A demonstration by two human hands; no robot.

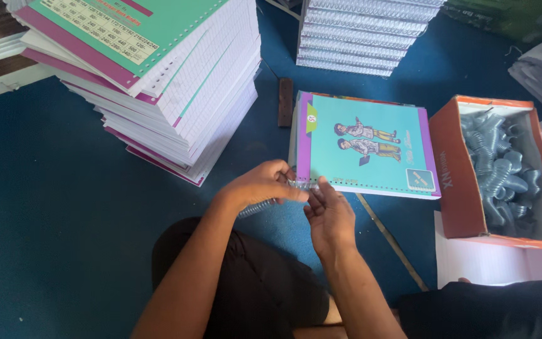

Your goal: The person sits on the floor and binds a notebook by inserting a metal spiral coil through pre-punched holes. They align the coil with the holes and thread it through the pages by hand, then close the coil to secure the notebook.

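A notebook [371,147] with a turquoise cover and purple edges lies on the blue surface in front of me. At its near left corner, my left hand [261,185] grips a silvery wire spiral [260,206], which trails down to the left under the hand. My right hand [329,210] pinches the spiral's other end right at the punched edge of the notebook. Both hands nearly touch each other there.
A tall, skewed stack of unbound notebooks [164,81] stands at the left. Another stack [362,34] sits behind. An orange cardboard box [456,182] with several wire spirals [500,169] is at the right, white sheets [490,263] below it. A small brown block [285,102] lies beside the notebook.
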